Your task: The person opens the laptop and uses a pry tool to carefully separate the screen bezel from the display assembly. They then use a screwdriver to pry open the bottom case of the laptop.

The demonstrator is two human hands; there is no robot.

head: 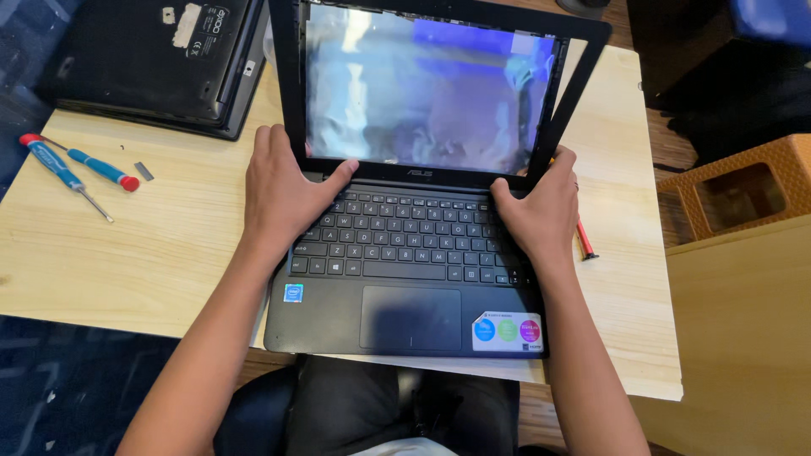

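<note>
Both the left hand (283, 190) and right hand (541, 211) have a closed grip on the lower corners of the loosened black plastic screen bezel (439, 173) of the small dark open laptop (405, 279). The laptop's long axis runs left-right, its front overhanging the pale wooden surface (127, 253) edge toward the person. Two blue-handled screwdrivers (76, 169) lie well left of the laptop, with bare wood between.

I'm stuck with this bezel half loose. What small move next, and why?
Probably lift the right hand gently: the bezel already gapes from the screen on that side, while the left hand pins the lower left corner by the laptop hinge.
</note>
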